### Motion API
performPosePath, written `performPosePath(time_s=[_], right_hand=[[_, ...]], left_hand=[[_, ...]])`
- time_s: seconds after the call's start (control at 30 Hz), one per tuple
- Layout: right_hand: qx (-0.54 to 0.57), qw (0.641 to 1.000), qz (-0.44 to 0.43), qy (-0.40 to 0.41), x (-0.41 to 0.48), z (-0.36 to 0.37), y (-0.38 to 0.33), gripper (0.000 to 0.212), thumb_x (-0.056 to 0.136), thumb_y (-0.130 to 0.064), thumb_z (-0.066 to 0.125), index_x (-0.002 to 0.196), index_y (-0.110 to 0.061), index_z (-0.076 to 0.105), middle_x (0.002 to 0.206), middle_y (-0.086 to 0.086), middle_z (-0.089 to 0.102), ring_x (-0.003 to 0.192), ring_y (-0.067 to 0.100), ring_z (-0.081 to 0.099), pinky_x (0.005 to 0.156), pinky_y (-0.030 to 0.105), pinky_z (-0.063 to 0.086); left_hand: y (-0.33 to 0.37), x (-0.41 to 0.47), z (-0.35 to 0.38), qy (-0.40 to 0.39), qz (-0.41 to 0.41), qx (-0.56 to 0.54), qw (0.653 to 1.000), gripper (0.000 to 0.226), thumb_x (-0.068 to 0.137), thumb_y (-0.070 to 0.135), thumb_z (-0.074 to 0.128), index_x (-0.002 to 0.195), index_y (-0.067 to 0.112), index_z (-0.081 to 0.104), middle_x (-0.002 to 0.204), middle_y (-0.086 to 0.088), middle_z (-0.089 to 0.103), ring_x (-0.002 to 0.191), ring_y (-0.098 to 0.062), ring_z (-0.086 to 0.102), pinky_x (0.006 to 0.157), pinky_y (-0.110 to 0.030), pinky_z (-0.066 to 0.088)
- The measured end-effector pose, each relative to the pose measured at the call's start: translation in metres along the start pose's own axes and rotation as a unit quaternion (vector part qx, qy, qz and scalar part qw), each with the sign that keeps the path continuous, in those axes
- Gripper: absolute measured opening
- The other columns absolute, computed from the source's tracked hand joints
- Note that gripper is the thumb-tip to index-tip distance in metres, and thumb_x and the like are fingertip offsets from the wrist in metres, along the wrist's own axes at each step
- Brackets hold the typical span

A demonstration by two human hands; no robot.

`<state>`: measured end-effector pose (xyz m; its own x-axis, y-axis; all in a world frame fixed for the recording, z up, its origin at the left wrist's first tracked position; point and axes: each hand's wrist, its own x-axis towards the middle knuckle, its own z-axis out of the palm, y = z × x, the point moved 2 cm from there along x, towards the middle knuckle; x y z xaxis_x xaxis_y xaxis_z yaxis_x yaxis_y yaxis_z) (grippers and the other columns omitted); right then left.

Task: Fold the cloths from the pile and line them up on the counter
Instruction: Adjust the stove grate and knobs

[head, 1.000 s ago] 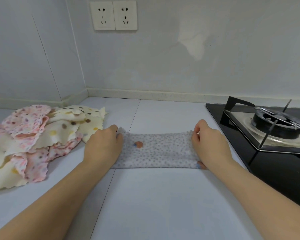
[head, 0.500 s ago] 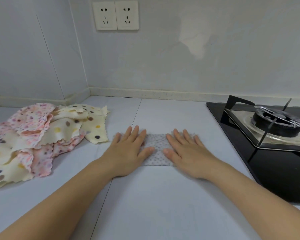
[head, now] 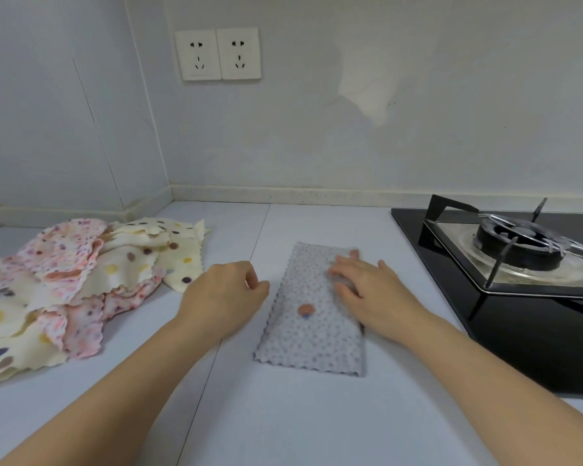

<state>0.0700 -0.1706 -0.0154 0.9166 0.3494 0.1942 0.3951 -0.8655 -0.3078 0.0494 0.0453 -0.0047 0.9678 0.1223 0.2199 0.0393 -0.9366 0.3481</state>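
The right hand [head: 367, 290] lies flat on the far half of the grey dotted cloth [head: 312, 334], fingers spread and pressing it to the worktop [head: 283, 418]. The left hand [head: 226, 294] is just beside the cloth's left edge, fingers loosely curled and holding nothing; whether its thumb touches the scalloped edge cannot be told. The hands are apart, with the cloth's width between them.

The cloth is a long folded strip running away from the person, between the pile of cloths [head: 81, 280] and the gas hob [head: 519, 264]. It looks ready for its next fold across the short way.

To do that well, I would smooth with the flat palm from the middle outward so the layers lie without a ridge. Then pinch both far corners, bring them over to meet the near edge squarely, and press the crease. The fabric looks thin and limp, so lifting by one corner would probably skew the layers.

The strip's right edge is near the hob, so the finished square is best set towards open worktop. The pile is well apart on the left, with many cloths left to fold.
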Motion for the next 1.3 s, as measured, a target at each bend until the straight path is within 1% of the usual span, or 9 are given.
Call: performPosePath(time_s=[0.13, 0.23, 0.43, 0.57, 0.63, 0.77, 0.97, 1.1, 1.3], right_hand=[[-0.016, 0.991, 0.063, 0.114, 0.001, -0.008, 0.005, 0.023, 0.096, -0.029, 0.044, 0.112, -0.021, 0.059, 0.122, -0.004, 0.056, 0.108, 0.019, 0.055, 0.086, 0.031, 0.042], [-0.024, 0.987, 0.122, 0.097, 0.001, -0.006, 0.005, 0.023, 0.095, -0.032, 0.045, 0.111, -0.020, 0.056, 0.110, -0.001, 0.059, 0.100, 0.021, 0.057, 0.079, 0.031, 0.045], [0.267, 0.951, 0.114, 0.103, 0.002, 0.000, -0.003, 0.030, 0.089, -0.017, 0.060, 0.118, -0.022, 0.054, 0.117, -0.006, 0.056, 0.098, 0.013, 0.059, 0.080, 0.022, 0.042], [0.546, 0.813, 0.185, 0.079, 0.001, -0.001, -0.007, 0.040, 0.088, -0.003, 0.061, 0.122, -0.019, 0.047, 0.125, 0.005, 0.050, 0.091, 0.022, 0.066, 0.072, 0.031, 0.058], [0.653, 0.729, 0.203, 0.035, -0.001, -0.002, -0.009, 0.046, 0.089, 0.001, 0.059, 0.127, -0.016, 0.042, 0.121, 0.014, 0.057, 0.082, 0.025, 0.068, 0.064, 0.032, 0.059], [0.726, 0.649, 0.226, 0.019, -0.001, -0.005, -0.006, 0.043, 0.089, 0.001, 0.059, 0.125, -0.013, 0.040, 0.094, 0.013, 0.065, 0.074, 0.022, 0.069, 0.063, 0.031, 0.058], [0.714, 0.655, 0.225, -0.098, -0.004, -0.006, -0.009, 0.020, 0.094, -0.025, 0.056, 0.101, -0.007, 0.063, 0.087, 0.010, 0.069, 0.071, 0.018, 0.068, 0.057, 0.026, 0.055], [0.715, 0.664, 0.189, -0.108, -0.004, -0.007, -0.013, 0.008, 0.094, -0.018, 0.055, 0.097, -0.011, 0.055, 0.079, 0.007, 0.068, 0.067, 0.017, 0.068, 0.055, 0.025, 0.054], [0.684, 0.713, 0.147, -0.032, -0.004, -0.012, -0.012, 0.076, 0.088, -0.007, 0.062, 0.149, -0.023, 0.020, 0.085, 0.006, 0.072, 0.067, 0.015, 0.067, 0.059, 0.026, 0.051]], left_hand=[[0.013, -0.006, 0.008, 0.010, 0.026, -0.042, 0.999, 0.033, 0.084, 0.057, 0.053, 0.083, 0.024, 0.058, 0.081, 0.012, 0.056, 0.080, -0.011, 0.054, 0.063, -0.028, 0.038], [0.018, -0.008, 0.020, 0.034, 0.068, -0.008, 0.997, 0.035, 0.086, 0.056, 0.054, 0.098, 0.023, 0.056, 0.092, 0.009, 0.049, 0.090, -0.013, 0.052, 0.076, -0.027, 0.040], [0.021, -0.001, 0.019, -0.102, 0.022, -0.147, 0.984, 0.012, 0.087, 0.029, 0.061, 0.077, 0.027, 0.053, 0.078, 0.011, 0.056, 0.078, -0.011, 0.056, 0.067, -0.022, 0.044], [0.015, 0.003, 0.009, -0.113, -0.083, -0.352, 0.925, 0.008, 0.088, 0.012, 0.057, 0.089, 0.016, 0.050, 0.067, 0.000, 0.054, 0.058, -0.014, 0.046, 0.047, -0.017, 0.037], [0.013, 0.000, 0.008, -0.156, -0.138, -0.478, 0.853, 0.018, 0.086, 0.007, 0.062, 0.099, 0.017, 0.052, 0.078, -0.007, 0.060, 0.065, -0.020, 0.053, 0.056, -0.027, 0.043], [0.016, -0.003, 0.011, -0.213, -0.170, -0.588, 0.762, 0.032, 0.087, 0.003, 0.063, 0.110, 0.024, 0.057, 0.097, -0.013, 0.069, 0.075, -0.024, 0.066, 0.075, -0.035, 0.054], [0.022, -0.003, 0.001, -0.158, -0.083, -0.599, 0.780, 0.021, 0.088, 0.000, 0.058, 0.098, 0.016, 0.067, 0.082, -0.006, 0.069, 0.069, -0.016, 0.067, 0.058, -0.025, 0.054], [0.025, -0.005, -0.002, -0.136, -0.042, -0.606, 0.783, 0.022, 0.089, -0.001, 0.058, 0.095, 0.018, 0.067, 0.076, -0.002, 0.070, 0.069, -0.015, 0.066, 0.061, -0.026, 0.052], [0.023, -0.003, -0.002, -0.075, -0.022, -0.596, 0.799, 0.030, 0.090, 0.001, 0.059, 0.109, 0.021, 0.067, 0.068, -0.003, 0.059, 0.061, -0.011, 0.061, 0.056, -0.018, 0.049]])
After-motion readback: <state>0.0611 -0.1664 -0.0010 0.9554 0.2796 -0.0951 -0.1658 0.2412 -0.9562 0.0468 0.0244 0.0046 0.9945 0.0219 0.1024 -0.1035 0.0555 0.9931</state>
